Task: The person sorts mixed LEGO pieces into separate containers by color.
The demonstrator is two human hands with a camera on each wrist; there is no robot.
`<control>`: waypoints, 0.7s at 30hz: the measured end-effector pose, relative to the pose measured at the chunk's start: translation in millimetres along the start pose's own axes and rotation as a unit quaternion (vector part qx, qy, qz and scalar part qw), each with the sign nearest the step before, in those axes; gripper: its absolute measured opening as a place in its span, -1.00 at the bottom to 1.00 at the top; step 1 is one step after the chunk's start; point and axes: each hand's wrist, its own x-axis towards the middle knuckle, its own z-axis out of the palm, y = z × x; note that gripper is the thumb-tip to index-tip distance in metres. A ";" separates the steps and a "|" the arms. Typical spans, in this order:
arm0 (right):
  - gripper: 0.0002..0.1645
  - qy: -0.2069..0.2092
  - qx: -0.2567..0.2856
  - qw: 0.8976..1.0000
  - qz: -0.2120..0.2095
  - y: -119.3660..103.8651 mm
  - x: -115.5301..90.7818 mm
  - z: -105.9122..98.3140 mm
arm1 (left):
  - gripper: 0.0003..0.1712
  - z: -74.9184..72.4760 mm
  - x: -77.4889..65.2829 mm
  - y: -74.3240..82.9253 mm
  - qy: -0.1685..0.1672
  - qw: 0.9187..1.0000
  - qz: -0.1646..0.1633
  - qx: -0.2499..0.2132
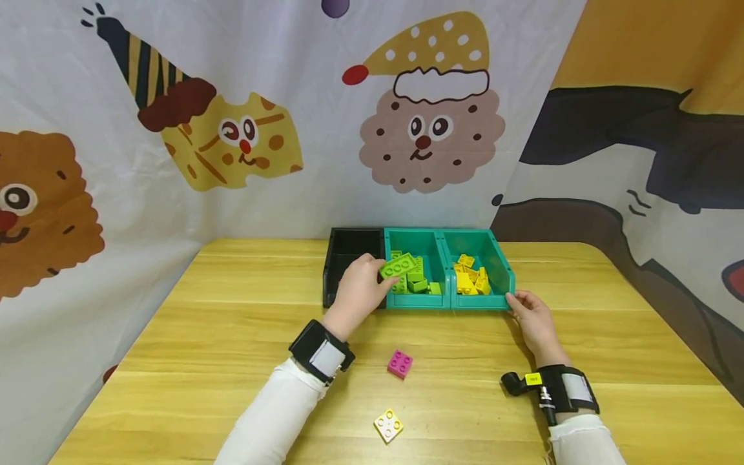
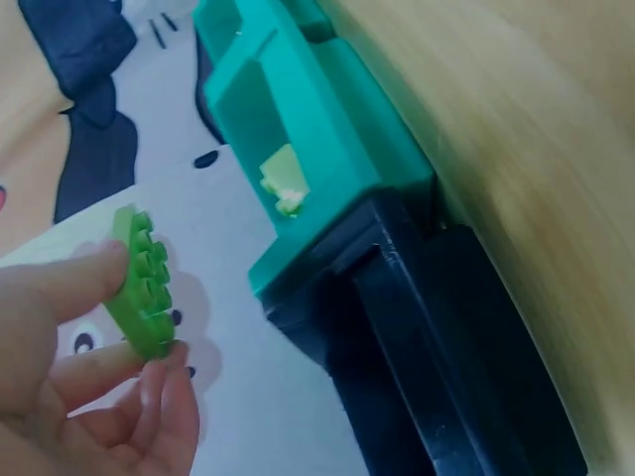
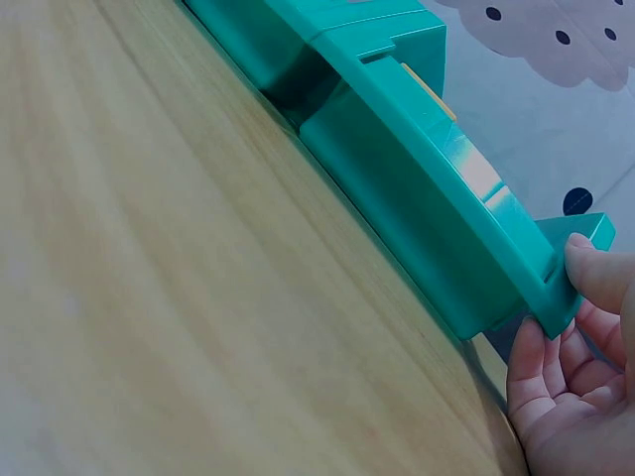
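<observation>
My left hand [image 1: 359,289] pinches a lime-green toy building brick [image 1: 398,265] between thumb and fingers, over the front of the middle teal bin [image 1: 415,301]. Studs run along one side of that brick [image 2: 135,288] in the left wrist view. Several more green bricks [image 1: 415,274] lie inside the middle bin. At the far right, my right hand [image 1: 536,326] grips the front corner of the right teal bin [image 1: 481,301], thumb on top and fingers below the rim, as the right wrist view shows. Yellow bricks [image 1: 472,279] lie in this bin.
A black bin [image 1: 329,271] stands at the left of the row, partly hidden by my left hand. On the wooden table [image 1: 232,336] lie a pink brick [image 1: 400,364] and, nearer me, a pale yellow brick [image 1: 388,425]. A cartoon-printed cloth [image 1: 325,194] hangs behind.
</observation>
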 end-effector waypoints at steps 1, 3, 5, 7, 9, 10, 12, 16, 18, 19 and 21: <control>-0.80 0.000 0.001 1.000 0.000 0.1 0.0 0.3 | -0.53 2.0 2.7 0.3 0.007 1.000 0.001 0.012; -0.83 -0.001 0.006 1.000 0.000 0.4 0.1 0.6 | -0.54 5.9 8.2 0.7 0.020 0.999 0.004 0.038; -0.84 -0.002 0.010 1.000 -0.001 0.4 0.3 0.8 | -0.55 10.0 13.5 0.6 0.028 0.998 0.007 0.062; -0.84 -0.001 0.009 1.000 -0.001 0.4 0.5 1.0 | -0.54 14.0 18.6 0.5 0.029 0.996 0.007 0.086; -0.80 0.000 0.005 1.000 0.000 0.4 0.7 1.1 | -0.54 18.3 23.0 0.3 0.025 0.994 0.004 0.109; -0.78 0.002 0.000 1.000 0.001 0.3 0.6 1.2 | -0.55 20.6 24.9 0.1 0.022 0.993 0.002 0.120; -0.72 0.003 -0.006 1.000 0.005 0.4 0.5 1.1 | -0.55 25.4 28.1 -0.5 0.013 0.990 -0.002 0.141; -0.63 0.003 -0.016 1.000 0.009 0.4 0.2 1.0 | -0.57 34.2 32.3 -0.9 0.009 0.983 0.005 0.184; -0.61 0.002 -0.020 1.000 0.008 0.6 0.4 0.8 | -0.60 37.6 34.3 0.1 0.020 0.978 0.017 0.206; -0.60 0.000 -0.019 1.000 0.008 0.6 0.5 0.6 | -0.63 39.4 35.4 1.0 0.026 0.976 0.024 0.216; -0.60 0.001 -0.019 1.000 0.007 0.3 0.6 0.4 | -0.73 42.3 37.7 3.2 0.034 0.969 0.038 0.240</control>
